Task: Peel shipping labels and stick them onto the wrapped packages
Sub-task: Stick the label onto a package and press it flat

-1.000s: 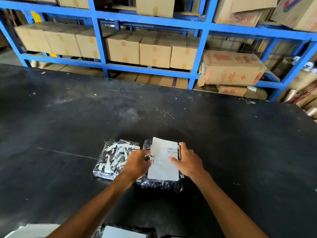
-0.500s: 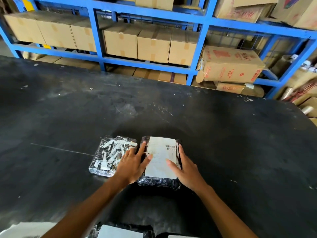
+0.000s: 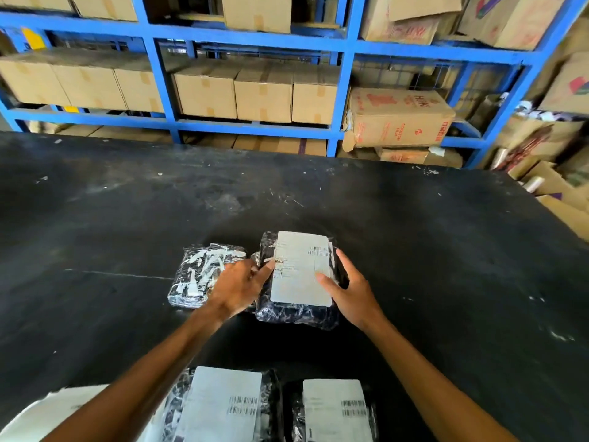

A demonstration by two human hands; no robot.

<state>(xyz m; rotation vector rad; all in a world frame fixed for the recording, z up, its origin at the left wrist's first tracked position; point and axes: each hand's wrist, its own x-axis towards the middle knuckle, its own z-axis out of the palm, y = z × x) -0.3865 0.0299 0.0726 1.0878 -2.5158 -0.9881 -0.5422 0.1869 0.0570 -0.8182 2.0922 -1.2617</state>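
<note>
A white shipping label [image 3: 301, 269] lies flat on top of a dark plastic-wrapped package [image 3: 294, 314] in the middle of the black table. My left hand [image 3: 237, 287] rests beside the package's left side, its index finger touching the label's left edge. My right hand [image 3: 349, 290] lies flat on the package's right side, thumb pressing the label's lower right part. A second wrapped package [image 3: 199, 274], black and white with no label, lies just to the left, partly under my left hand.
Two more labelled packages [image 3: 223, 406] [image 3: 334, 409] lie at the near edge, with a white sheet [image 3: 54, 413] at the bottom left. Blue shelving [image 3: 344, 90] with cardboard boxes [image 3: 261, 94] stands behind the black table [image 3: 446, 266].
One second ago both hands held the label by its sides over the package. It now lies flat on the package, and my fingers have straightened and rest on it.
</note>
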